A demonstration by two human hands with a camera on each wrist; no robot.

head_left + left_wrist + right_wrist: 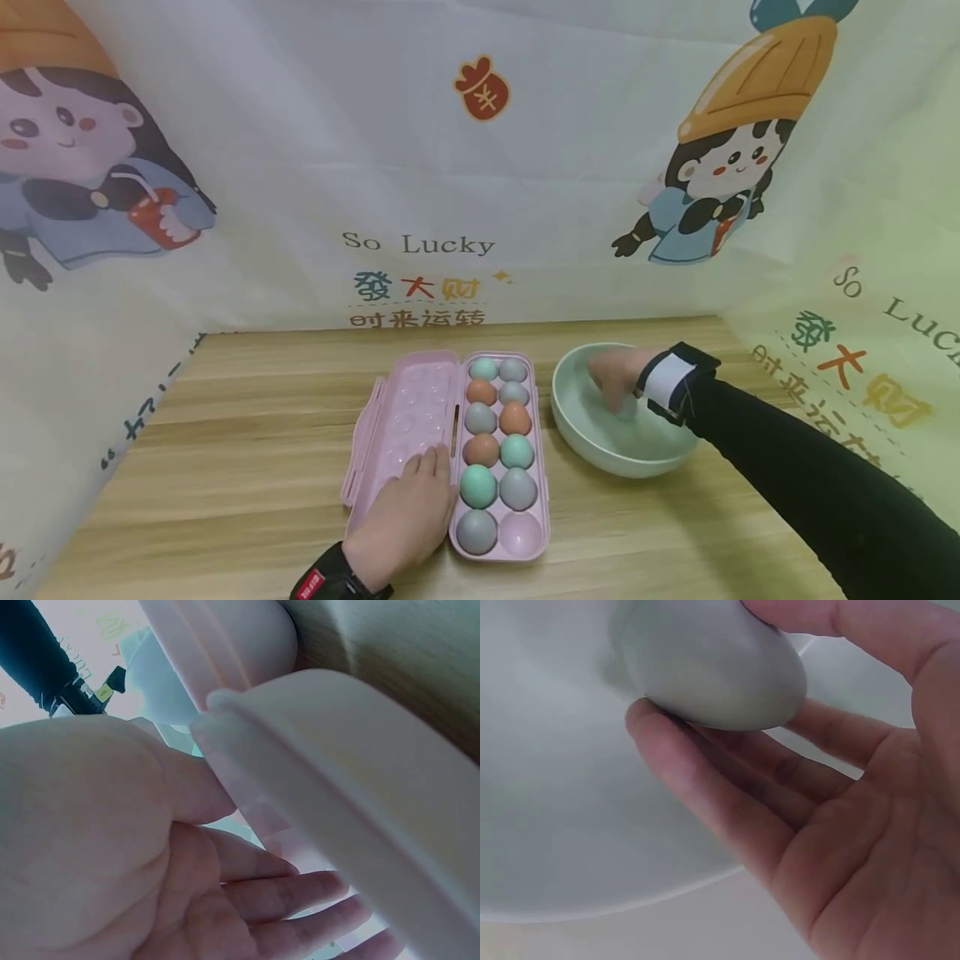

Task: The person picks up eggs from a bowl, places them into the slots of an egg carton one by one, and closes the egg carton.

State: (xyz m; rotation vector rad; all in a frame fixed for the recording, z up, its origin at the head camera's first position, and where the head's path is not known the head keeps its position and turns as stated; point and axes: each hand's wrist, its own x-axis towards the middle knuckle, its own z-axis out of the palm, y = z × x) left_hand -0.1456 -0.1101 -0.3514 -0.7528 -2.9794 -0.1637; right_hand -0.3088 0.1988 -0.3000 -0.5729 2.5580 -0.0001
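A pink egg carton (543, 498) lies unfolded on the table, its two rows filled with grey, brown and green eggs, and a bare cup (519, 535) shows at its near right corner. Across the carton's lid (411, 396) rests my left hand (407, 510), fingers extended and close together along the hinge side. My right hand (619, 375) reaches down into a pale green bowl (637, 460). Between its thumb and fingers it pinches a pale grey-green egg (716, 667), seen close in the right wrist view; the head view hides this egg.
The wood-grain table (247, 433) extends to both sides of the carton. A printed white cloth (570, 192) stands as a backdrop behind the table and along its sides. The bowl is just right of the carton, a narrow strip of table between them.
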